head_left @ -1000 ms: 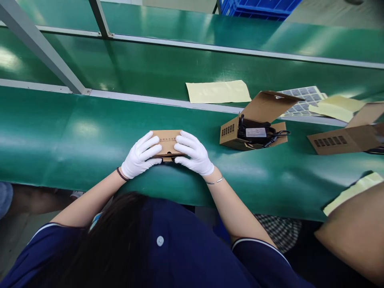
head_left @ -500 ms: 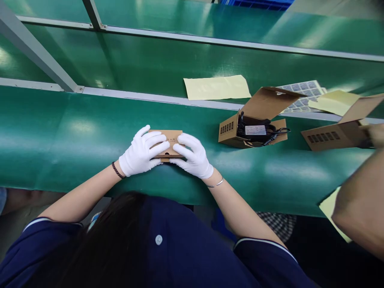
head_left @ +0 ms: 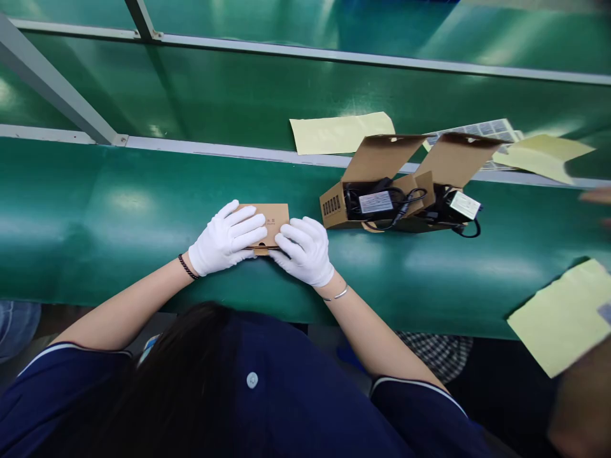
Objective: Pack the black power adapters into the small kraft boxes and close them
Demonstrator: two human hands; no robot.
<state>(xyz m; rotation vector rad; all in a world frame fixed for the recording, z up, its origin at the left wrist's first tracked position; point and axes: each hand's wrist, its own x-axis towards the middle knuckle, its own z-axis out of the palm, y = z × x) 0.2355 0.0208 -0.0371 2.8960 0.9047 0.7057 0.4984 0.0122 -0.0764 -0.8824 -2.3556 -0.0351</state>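
Note:
A small brown cardboard box (head_left: 275, 219) with faint print on its lid lies on the green work surface in front of me. My left hand (head_left: 228, 236), in a white glove, grips its left side, fingers over the lid. White-gloved too, my right hand (head_left: 305, 249) holds the box's lower right corner, fingers bent on the top and thumb at the front edge. The lid looks down, with a small flap at the front edge between my hands. Parts of the box's sides are hidden under my gloves.
Right of my hands stand two open cardboard boxes (head_left: 334, 205), touching, with black cables and labelled adapters (head_left: 375, 201) inside. Behind lie a yellow sheet (head_left: 341, 132) and label sheets (head_left: 496, 130). Another yellow sheet (head_left: 563, 315) overhangs the front edge near a co-worker's blurred arm (head_left: 582, 407).
The far-right open box has moved left against the other, which also shifted left. The co-worker's hand has drawn back to the right. My right hand has slid slightly down the small box.

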